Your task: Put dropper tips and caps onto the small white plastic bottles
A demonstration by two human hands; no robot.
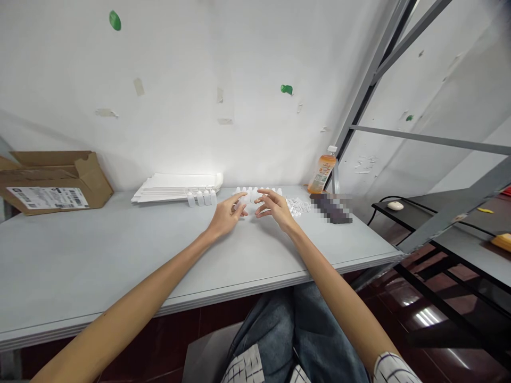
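My left hand (pixel 227 216) is over the table, its fingers curved loosely and apart with nothing visibly held. Facing it, my right hand (pixel 278 209) has its fingers spread, also with no object seen in it. Between and behind the hands stands a row of small white bottles (pixel 250 194), partly hidden by my fingers; whether a fingertip touches one I cannot tell. Left of my left hand, several more small white bottles (pixel 202 198) stand upright in a row. A pile of small white pieces (pixel 298 206) lies just right of my right hand.
A stack of flat white sheets (pixel 171 187) lies by the wall. At the far left sits an open cardboard box (pixel 56 183). An orange drink bottle (pixel 322 171) and a blurred dark object (pixel 332 207) are on the right, beside a grey metal frame (pixel 369 80).
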